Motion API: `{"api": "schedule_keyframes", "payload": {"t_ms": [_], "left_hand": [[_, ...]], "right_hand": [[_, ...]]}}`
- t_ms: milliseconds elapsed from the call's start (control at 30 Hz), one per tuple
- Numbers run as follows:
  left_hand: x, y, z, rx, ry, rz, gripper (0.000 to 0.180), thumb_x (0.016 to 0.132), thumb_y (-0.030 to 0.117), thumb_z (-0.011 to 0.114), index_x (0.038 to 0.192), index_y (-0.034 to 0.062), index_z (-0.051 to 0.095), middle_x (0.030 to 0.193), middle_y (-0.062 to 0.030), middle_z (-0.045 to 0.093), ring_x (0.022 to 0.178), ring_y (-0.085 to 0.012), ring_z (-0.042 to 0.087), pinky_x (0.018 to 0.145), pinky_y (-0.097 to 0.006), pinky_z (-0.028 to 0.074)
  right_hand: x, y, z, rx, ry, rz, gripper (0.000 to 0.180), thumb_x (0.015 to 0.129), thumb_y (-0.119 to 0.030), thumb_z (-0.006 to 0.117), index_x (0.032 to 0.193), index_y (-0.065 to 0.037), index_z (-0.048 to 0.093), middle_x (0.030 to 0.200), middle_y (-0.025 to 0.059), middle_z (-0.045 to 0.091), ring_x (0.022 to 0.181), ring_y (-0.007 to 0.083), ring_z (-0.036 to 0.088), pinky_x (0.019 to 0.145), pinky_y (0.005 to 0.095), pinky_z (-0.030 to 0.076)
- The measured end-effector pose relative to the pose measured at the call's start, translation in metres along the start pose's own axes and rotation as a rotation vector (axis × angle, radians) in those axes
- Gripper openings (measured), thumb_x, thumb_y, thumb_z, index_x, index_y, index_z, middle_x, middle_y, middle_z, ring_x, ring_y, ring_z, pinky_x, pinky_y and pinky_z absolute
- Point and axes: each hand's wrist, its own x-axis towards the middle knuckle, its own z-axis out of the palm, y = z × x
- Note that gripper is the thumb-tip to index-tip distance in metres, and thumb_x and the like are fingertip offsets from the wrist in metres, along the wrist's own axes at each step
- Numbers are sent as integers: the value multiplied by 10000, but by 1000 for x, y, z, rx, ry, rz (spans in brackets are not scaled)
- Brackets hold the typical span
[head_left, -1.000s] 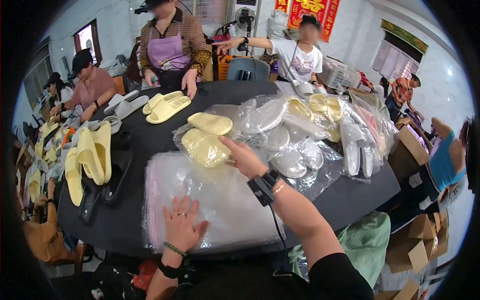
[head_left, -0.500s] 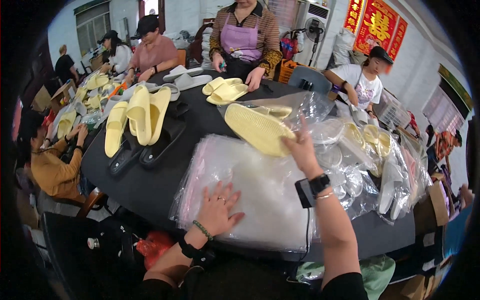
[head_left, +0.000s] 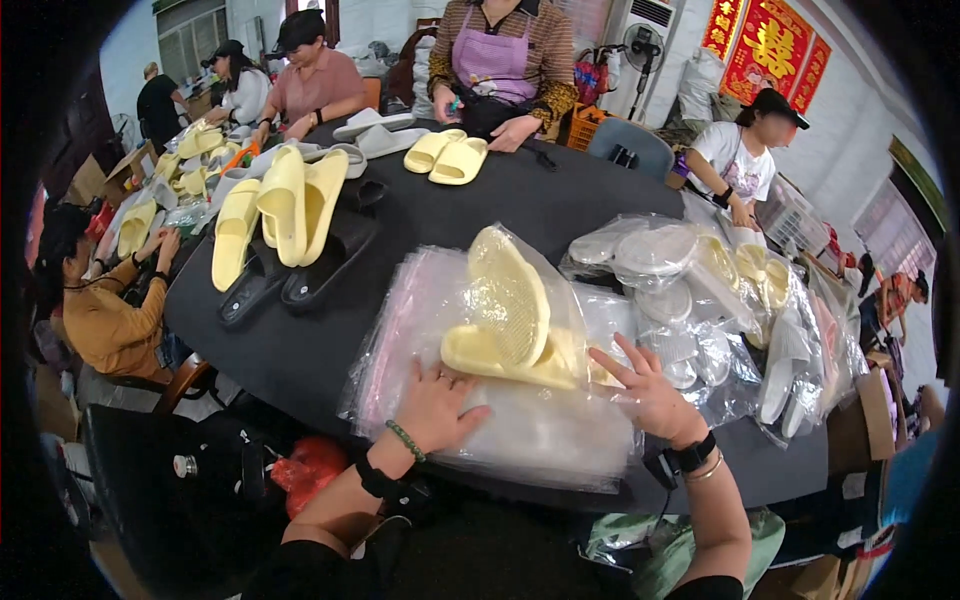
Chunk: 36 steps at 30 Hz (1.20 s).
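Lie as crossed pale-yellow slippers (head_left: pixel 510 290) in a clear plastic bag (head_left: pixel 562 322), with one seemingly sole-out, on stacked clear bags (head_left: pixel 540 430).

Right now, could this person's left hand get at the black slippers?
Probably yes: between the left hand and the black slippers lie only flat clear bags and tabletop; yellow slippers crowd just their far ends.

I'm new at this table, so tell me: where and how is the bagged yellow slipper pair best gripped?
Probably by the right end of the nearer slipper, coming from the right, pinching it through the clear bag. That slipper lies crosswise over the stack of bags, its right end pointing toward the right hand, while the farther slipper overlaps its middle, ribbed face showing.
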Motion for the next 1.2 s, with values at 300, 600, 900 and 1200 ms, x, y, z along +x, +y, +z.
{"api": "schedule_keyframes", "payload": {"t_ms": [300, 600, 900, 1200], "left_hand": [[-3, -13, -12, -202, 21, 68, 550, 912, 482, 590, 1281, 74, 612, 1348, -178, 553, 1326, -408, 420, 1094, -723, 161], [20, -35, -114, -96, -93, -178, 259, 911, 268, 607, 938, 19, 673, 955, -183, 689, 894, -380, 652, 829, -446, 513], [161, -77, -83, -729, 160, -330, 658, 962, 415, 620, 1472, 67, 391, 1447, -154, 481, 1299, -278, 492, 1073, -400, 385], [159, -76, -85, -1178, -108, -368, 268, 917, 258, 710, 1036, 20, 671, 926, -44, 681, 843, -105, 645, 788, -229, 503]], "right_hand": [[-16, 6, 16, 123, -57, 224, 617, 828, -54, 590, 1397, -291, 561, 1627, 127, 201, 1467, 457, 199, 1144, 560, 253], [-23, 10, 44, -9, -27, 220, 580, 852, -22, 540, 1353, -307, 597, 1614, 123, 205, 1453, 431, 247, 1109, 536, 344], [-22, 7, 1, 738, 557, 421, 448, 917, -80, 619, 1359, -59, 555, 1316, 180, 616, 1266, 350, 550, 1074, 390, 394], [-24, -49, -3, 314, 149, 277, 708, 740, -155, 793, 1377, -34, 507, 1260, 193, 612, 1230, 375, 546, 1022, 448, 433]]}}
